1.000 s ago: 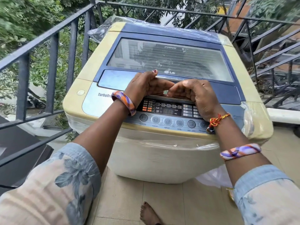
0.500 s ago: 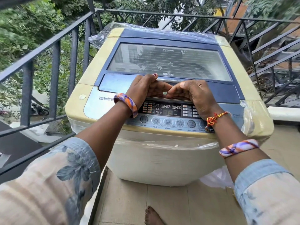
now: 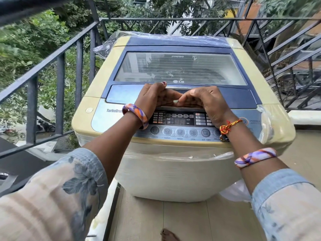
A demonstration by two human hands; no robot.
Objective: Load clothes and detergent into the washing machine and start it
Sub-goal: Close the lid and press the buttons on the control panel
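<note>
A cream and blue top-loading washing machine (image 3: 173, 173) stands in front of me, wrapped in clear plastic. Its glass lid (image 3: 180, 68) lies flat and closed. My left hand (image 3: 152, 99) and my right hand (image 3: 205, 101) sit side by side at the lid's front handle (image 3: 178, 88), fingers curled round its edge, thumbs nearly touching. Below my hands is the control panel (image 3: 180, 120) with a dark display and a row of round buttons. No clothes or detergent are in view.
A black metal railing (image 3: 59, 70) runs close along the left and behind the machine, with more bars at the right (image 3: 286, 54). A white plastic bag (image 3: 236, 192) lies by the machine's right foot. My bare foot (image 3: 167, 234) stands on the tiled floor.
Both hands have stayed on the lid's front handle and the lid has stayed down. Only my head has shifted slightly, so the machine sits lower in view.
</note>
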